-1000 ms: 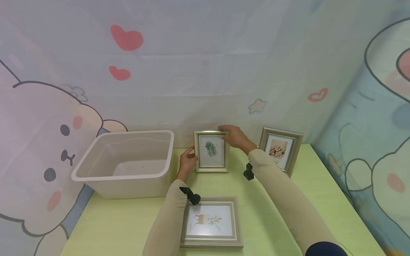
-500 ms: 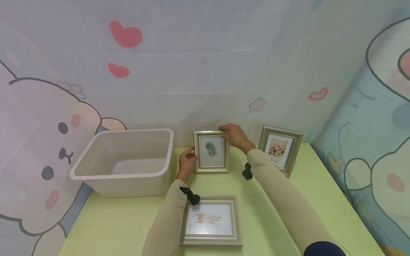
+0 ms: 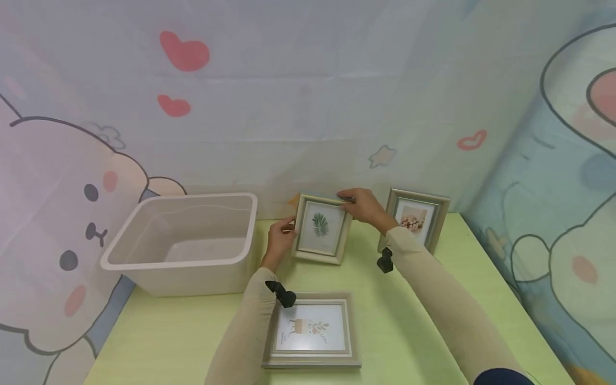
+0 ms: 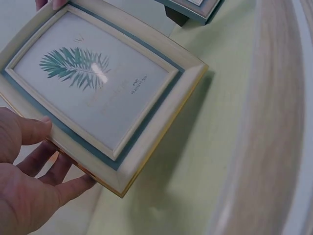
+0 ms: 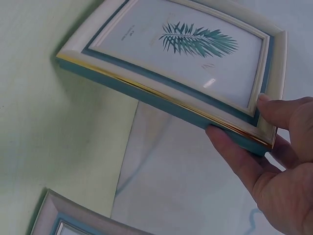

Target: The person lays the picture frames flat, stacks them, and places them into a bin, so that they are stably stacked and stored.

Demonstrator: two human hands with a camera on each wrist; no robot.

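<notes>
Both my hands hold the leaf frame (image 3: 320, 228).
My left hand (image 3: 280, 241) pinches its left edge; my right hand (image 3: 367, 207) pinches its top corner.

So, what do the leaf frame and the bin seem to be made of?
Leaf frame: probably painted wood or moulded plastic, cream with a teal band and a shiny gold edge; its glossy pane, glass or acrylic, reflects light. Bin: likely plastic, matte beige, with smooth rounded walls.

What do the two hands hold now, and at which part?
Both hold the leaf picture frame: the left hand grips its left edge, and the right hand pinches its top right corner.
</notes>
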